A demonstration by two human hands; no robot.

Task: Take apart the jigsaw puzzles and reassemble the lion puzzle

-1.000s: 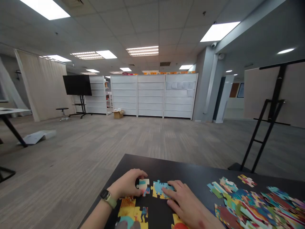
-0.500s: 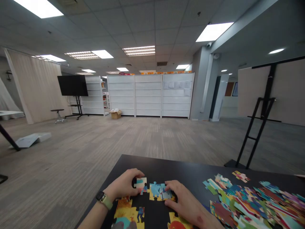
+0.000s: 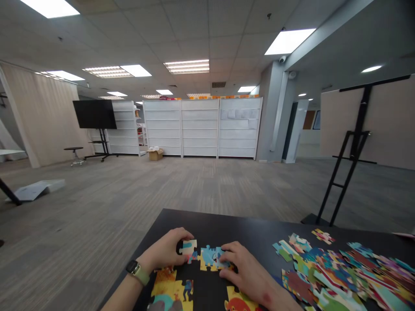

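Observation:
My left hand (image 3: 168, 247) wears a watch with a pale green band and pinches a puzzle piece (image 3: 189, 247) between thumb and fingers at its left side. Close by on its right lies a joined pair of blue and yellow puzzle pieces (image 3: 208, 258). My right hand (image 3: 238, 264) has its thumb and fingers closed about the right end of that pair and hides part of it. Between the held piece and the pair the gap is very narrow; whether they touch I cannot tell. Nearer to me lie a joined yellow puzzle section (image 3: 168, 287) and a section with an orange-red figure (image 3: 240, 299).
A heap of loose puzzle pieces (image 3: 337, 272) covers the right of the black table (image 3: 207, 222), with a single piece (image 3: 323, 236) just beyond it. Past the table stand a black easel (image 3: 343, 172), white shelving (image 3: 199, 127) and a screen on a stand (image 3: 94, 114).
The view has shifted slightly, so everything sits a little further left. Both hands keep their grip on the same pieces, with little other movement.

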